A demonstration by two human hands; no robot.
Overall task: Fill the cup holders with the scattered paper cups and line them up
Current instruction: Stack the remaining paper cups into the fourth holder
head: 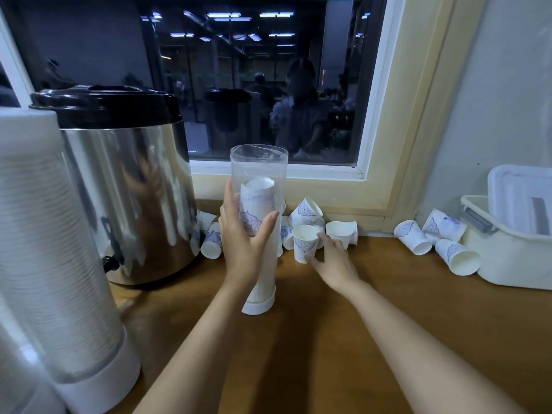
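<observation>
Steadies the upright cup holder (258, 174) on the desk (388, 294) with the left hand (242, 243), fingers wrapped round it. Pinches a paper cup (304, 243), mouth up, in right hand (334, 261) fingers, just right of the cup holder, well below its open top.

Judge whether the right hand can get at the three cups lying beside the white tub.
Probably yes. Bare counter lies between the right hand and those three cups, with nothing in the path. But it already grips an upright cup, so that must go first.
</observation>
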